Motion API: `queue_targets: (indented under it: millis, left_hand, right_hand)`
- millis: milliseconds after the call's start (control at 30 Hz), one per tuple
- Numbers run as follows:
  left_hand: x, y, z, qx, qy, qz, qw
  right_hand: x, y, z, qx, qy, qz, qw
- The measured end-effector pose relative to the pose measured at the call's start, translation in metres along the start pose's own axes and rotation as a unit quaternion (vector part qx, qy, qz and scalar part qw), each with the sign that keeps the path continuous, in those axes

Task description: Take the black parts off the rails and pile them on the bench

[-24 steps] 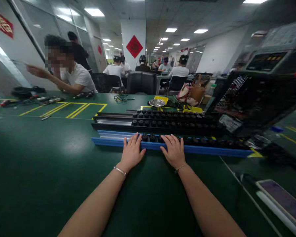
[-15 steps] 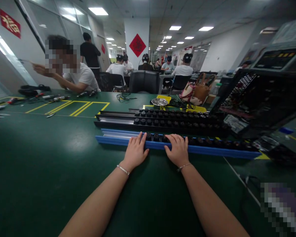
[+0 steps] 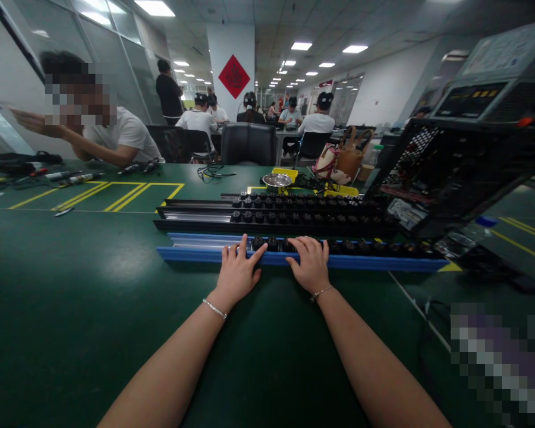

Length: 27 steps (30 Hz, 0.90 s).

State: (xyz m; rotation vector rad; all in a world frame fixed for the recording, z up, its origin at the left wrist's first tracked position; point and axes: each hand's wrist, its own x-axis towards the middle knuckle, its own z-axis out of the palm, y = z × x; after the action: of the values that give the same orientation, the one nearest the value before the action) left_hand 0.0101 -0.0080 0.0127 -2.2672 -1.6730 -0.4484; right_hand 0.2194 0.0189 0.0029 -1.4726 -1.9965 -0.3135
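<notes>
A long blue channel rail (image 3: 196,255) lies across the green table, with a row of black round knob-like pieces (image 3: 272,242) inside it. The left end of the channel shows bare, shiny metal. My left hand (image 3: 237,270) rests over the rail with its fingers spread; the index finger reaches toward the leftmost black pieces. Farther right, my right hand (image 3: 311,261) lies over the same rail, fingers bent loosely and thumb apart. Its fingertips are at the row of black pieces and partly hide some of them. Neither hand appears to grip anything.
Behind the blue rail lie black rails (image 3: 191,226) with similar round pieces. A metal dish (image 3: 277,180) and yellow trays stand farther back. An open computer case (image 3: 455,172) rises at the right. A co-worker (image 3: 129,134) sits at the far left.
The view has turned slightly right, so everything sits farther left. My left index finger has spread away from its neighbour toward the black pieces. My right hand stays over the rail.
</notes>
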Motion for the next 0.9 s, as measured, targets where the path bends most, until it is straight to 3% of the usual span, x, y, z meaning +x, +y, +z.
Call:
queue_targets:
  millis: [900]
  left_hand:
    - [-0.0018, 0.0038, -0.0023, 0.003, 0.025, -0.042, 0.999]
  right_hand:
    - [0.0012, -0.0044, -0.0028, 0.014, -0.015, 0.007, 1.0]
